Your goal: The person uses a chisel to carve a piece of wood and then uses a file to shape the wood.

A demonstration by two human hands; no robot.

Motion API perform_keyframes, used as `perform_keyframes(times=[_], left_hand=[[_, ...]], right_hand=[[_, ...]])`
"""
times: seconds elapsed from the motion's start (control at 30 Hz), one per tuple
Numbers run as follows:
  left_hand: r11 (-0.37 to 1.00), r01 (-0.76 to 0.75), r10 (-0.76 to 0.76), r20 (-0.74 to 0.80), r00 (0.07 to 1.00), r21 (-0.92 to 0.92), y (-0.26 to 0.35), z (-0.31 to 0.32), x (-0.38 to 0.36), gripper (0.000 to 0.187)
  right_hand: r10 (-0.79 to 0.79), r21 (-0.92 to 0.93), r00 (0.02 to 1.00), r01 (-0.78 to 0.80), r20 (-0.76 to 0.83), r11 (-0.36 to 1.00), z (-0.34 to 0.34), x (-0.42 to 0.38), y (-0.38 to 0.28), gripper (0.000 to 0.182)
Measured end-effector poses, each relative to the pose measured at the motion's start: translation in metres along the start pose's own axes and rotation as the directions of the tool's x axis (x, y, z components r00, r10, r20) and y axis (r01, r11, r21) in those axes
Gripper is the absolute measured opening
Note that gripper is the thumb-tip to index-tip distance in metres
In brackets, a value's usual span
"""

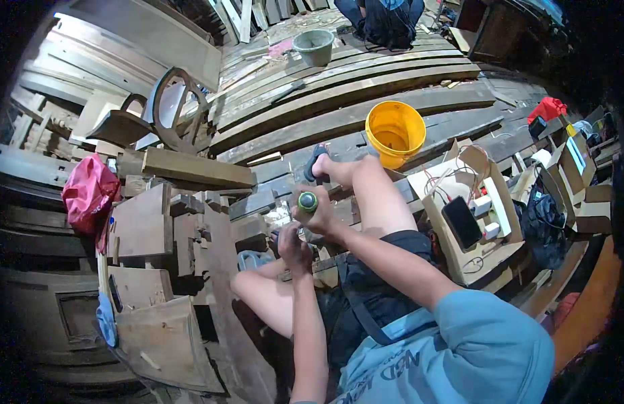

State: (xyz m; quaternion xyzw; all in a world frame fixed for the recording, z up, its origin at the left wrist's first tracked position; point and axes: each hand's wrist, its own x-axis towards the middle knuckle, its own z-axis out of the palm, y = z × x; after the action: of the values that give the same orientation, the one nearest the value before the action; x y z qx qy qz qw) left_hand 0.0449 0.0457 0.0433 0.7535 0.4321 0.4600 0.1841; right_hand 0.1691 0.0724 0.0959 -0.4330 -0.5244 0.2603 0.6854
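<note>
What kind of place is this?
It looks like a woodworking shop: long wooden beams lie in rows, cut wooden panels are piled nearby, and the right hand grips a green-ringed handle.

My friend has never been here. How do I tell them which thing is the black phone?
Find the bright yellow bucket. Just below and right of it in the picture is an open cardboard box, and the phone lies in there. It's the flat, dark rectangle; the little blocks beside it are white.
</note>
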Motion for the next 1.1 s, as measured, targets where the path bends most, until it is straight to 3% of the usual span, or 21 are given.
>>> perform_keyframes(times=[0.03,0.1,0.2,0.27,0.33,0.4,0.47,0.57,0.67,0.73,0.8,0.83,0.87,0.93,1.1], left_hand=[[0.996,0.088,-0.089,0.033,0.996,0.006,0.001,-0.002,-0.002,0.028],[0.999,0.039,-0.039,0.006,0.999,0.000,0.003,-0.002,0.000,0.030],[0.999,-0.024,0.024,-0.003,1.000,0.033,-0.002,-0.001,0.001,0.032],[0.997,-0.035,0.033,-0.042,0.999,-0.071,-0.006,0.003,0.000,0.034],[0.999,-0.015,0.012,-0.046,0.999,-0.052,-0.006,0.004,-0.003,0.032],[0.996,0.050,-0.050,0.012,0.999,-0.068,-0.006,0.004,-0.002,0.029],[0.998,0.022,-0.023,-0.025,0.999,-0.060,-0.014,0.006,-0.004,0.027],[0.989,0.055,-0.053,0.023,0.998,-0.135,-0.016,0.004,-0.009,0.037],[0.977,0.192,-0.188,0.053,0.981,-0.090,-0.018,0.005,-0.008,0.033],[0.989,0.120,-0.116,0.051,0.992,-0.088,-0.010,0.002,-0.005,0.031],[0.979,0.166,-0.164,0.025,0.986,-0.117,-0.014,0.003,-0.010,0.033],[0.947,0.216,-0.217,0.021,0.976,-0.236,-0.008,0.003,-0.010,0.033],[0.946,0.224,-0.225,0.020,0.974,-0.235,-0.009,0.002,-0.014,0.033],[0.976,0.217,-0.216,0.069,0.974,-0.011,-0.012,0.002,-0.009,0.029],[0.988,0.152,-0.152,0.004,0.988,0.002,0.000,0.001,-0.005,0.019]], right_hand=[[0.040,0.038,0.999,-0.039,-0.010,0.999,-0.002,0.000,0.000,0.022],[0.102,0.115,0.995,-0.099,-0.014,0.988,-0.006,0.004,-0.004,0.018],[0.061,0.112,0.998,-0.059,-0.014,0.992,-0.013,0.012,-0.018,0.018],[0.058,0.090,0.998,-0.059,0.007,0.994,-0.013,0.013,-0.018,0.021],[0.020,0.143,1.000,-0.020,-0.001,0.990,-0.008,0.010,-0.014,0.026],[0.064,0.085,0.997,-0.068,0.045,0.994,-0.007,0.005,-0.007,0.029],[0.024,0.019,1.000,-0.023,-0.020,1.000,-0.003,0.006,-0.002,0.033],[-0.002,0.013,1.000,0.002,0.003,1.000,-0.006,0.008,-0.012,0.036],[-0.023,0.004,0.999,0.023,0.035,1.000,-0.004,0.004,-0.007,0.036],[0.063,0.111,0.997,-0.068,0.050,0.991,-0.003,0.007,-0.015,0.035],[0.002,0.042,0.999,-0.004,0.034,0.999,-0.005,0.008,-0.016,0.033],[-0.003,0.056,0.999,0.000,0.053,0.998,-0.005,0.007,-0.015,0.033],[-0.015,0.072,0.997,0.010,0.072,0.997,-0.004,0.006,-0.016,0.032],[0.008,0.117,0.996,-0.018,0.091,0.993,-0.002,0.005,-0.012,0.030],[0.035,0.019,0.998,-0.036,0.056,0.999,-0.002,0.004,-0.010,0.033]])
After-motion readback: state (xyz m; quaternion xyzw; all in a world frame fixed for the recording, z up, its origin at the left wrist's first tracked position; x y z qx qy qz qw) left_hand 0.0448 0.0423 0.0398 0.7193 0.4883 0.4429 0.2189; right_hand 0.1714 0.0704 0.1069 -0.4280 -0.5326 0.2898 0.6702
